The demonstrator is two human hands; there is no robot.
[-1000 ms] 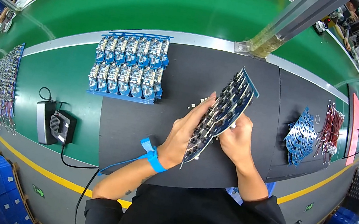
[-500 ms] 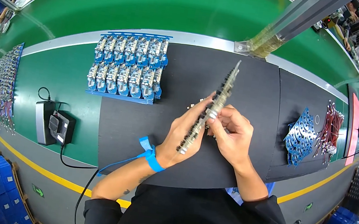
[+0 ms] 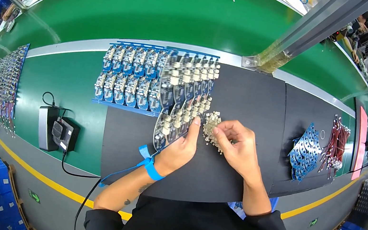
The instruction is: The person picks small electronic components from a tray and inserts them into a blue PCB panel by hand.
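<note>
My left hand (image 3: 178,154), with a blue wristband (image 3: 154,170) and cord at the wrist, grips the lower edge of a panel of circuit boards (image 3: 178,96). The panel is tilted up, and rows of cream connectors line its face. To its right, a loose pile of small cream connectors (image 3: 211,125) lies on the black mat. My right hand (image 3: 242,149) is at that pile's right side, its thumb and forefinger pinched together. Whatever sits between those fingertips is too small to make out. Behind the held panel, more blue circuit board panels (image 3: 129,77) lie on the mat.
A black desk device (image 3: 63,133) with a cable stands on the left. Further left are boards with wires (image 3: 6,87). Blue boards (image 3: 305,153) and a bundle of red wires (image 3: 336,144) lie on the right. A metal post (image 3: 302,35) rises beyond the mat.
The circuit board panel, earlier edge-on between both hands, has turned face-up and moved left in my left hand. My right hand has left it and is over the connector pile.
</note>
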